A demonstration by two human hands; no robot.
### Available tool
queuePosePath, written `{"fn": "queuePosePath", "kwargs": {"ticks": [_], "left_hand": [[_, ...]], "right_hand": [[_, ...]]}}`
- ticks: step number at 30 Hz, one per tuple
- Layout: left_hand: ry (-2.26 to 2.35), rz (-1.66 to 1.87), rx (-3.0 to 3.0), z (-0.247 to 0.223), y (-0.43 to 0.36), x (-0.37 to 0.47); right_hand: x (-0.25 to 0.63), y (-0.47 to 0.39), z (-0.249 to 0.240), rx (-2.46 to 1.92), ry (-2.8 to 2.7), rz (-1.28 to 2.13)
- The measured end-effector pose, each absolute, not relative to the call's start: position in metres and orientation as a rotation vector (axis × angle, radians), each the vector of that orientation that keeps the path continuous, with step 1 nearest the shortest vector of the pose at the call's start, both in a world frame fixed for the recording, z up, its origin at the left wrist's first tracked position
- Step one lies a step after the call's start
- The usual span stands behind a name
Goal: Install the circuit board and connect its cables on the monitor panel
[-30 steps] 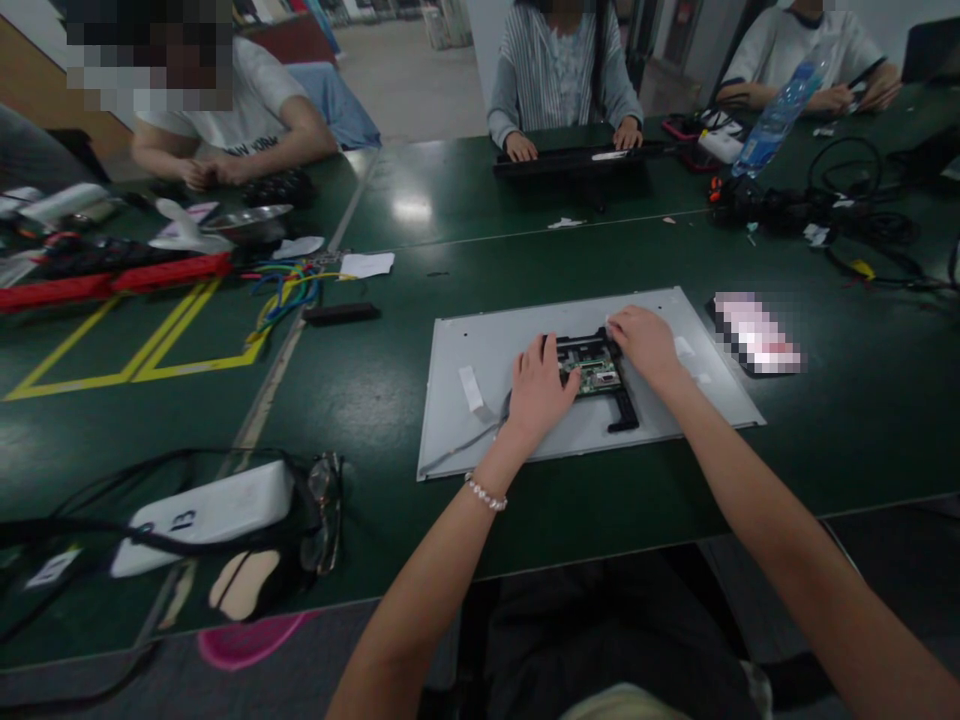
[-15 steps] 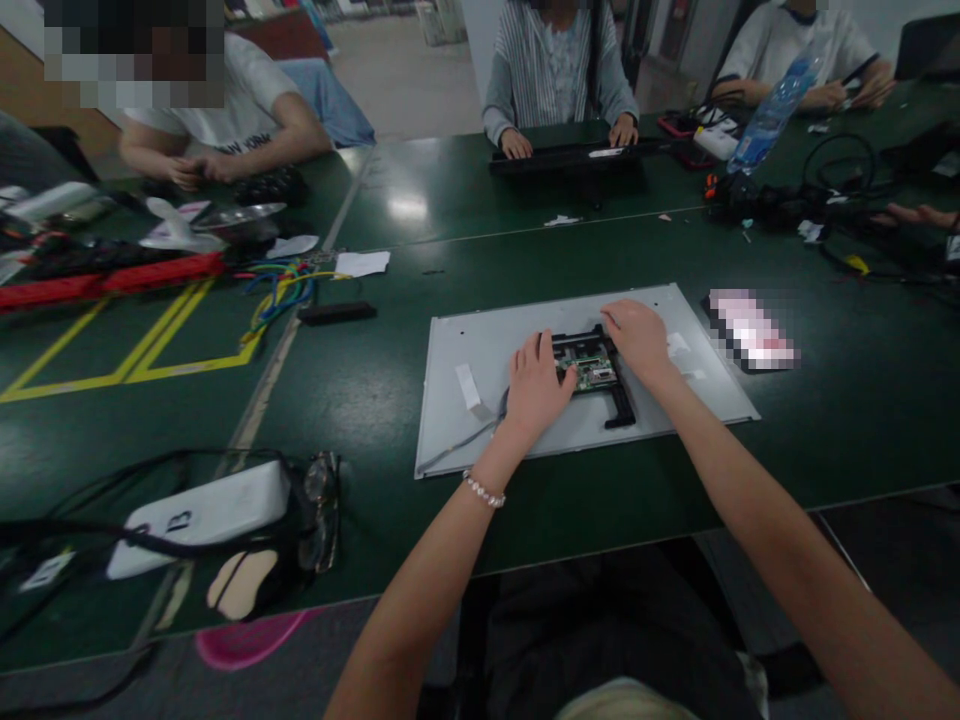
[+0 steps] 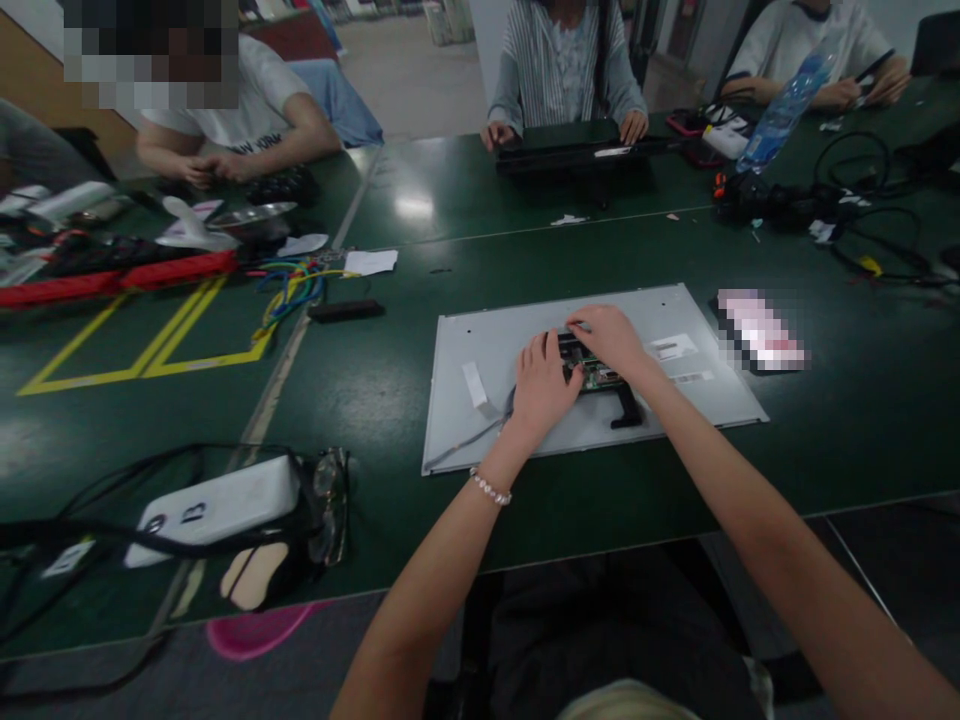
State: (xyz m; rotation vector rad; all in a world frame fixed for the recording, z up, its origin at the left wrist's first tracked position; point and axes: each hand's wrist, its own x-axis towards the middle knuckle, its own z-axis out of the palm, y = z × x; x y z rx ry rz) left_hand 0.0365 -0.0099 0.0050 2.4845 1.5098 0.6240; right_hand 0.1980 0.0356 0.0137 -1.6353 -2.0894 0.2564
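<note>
Circuit board (image 3: 600,377) in a black frame (image 3: 626,410) lies near the middle of a pale panel (image 3: 484,335) on the green table (image 3: 390,400). Left hand (image 3: 546,382) rests unclenched over the frame's nine o'clock side, fingers slightly apart, while the right hand (image 3: 611,338) is drawn narrow near twelve o'clock, its grip on anything impossible to tell. Phone (image 3: 761,330) sits beside the panel at three o'clock

Glasses (image 3: 328,480) near white case (image 3: 240,498); clear bottle (image 3: 781,118) far right; pink basin (image 3: 259,634) below green table (image 3: 382,420)
</note>
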Motion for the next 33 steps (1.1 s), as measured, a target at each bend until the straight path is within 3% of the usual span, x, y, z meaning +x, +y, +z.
{"fn": "queuePosePath", "kwargs": {"ticks": [33], "left_hand": [[1.518, 0.589, 2.491, 0.0042, -0.0089, 0.0370]], "right_hand": [[0.1943, 0.0359, 0.0078, -1.494, -2.146, 0.336]]}}
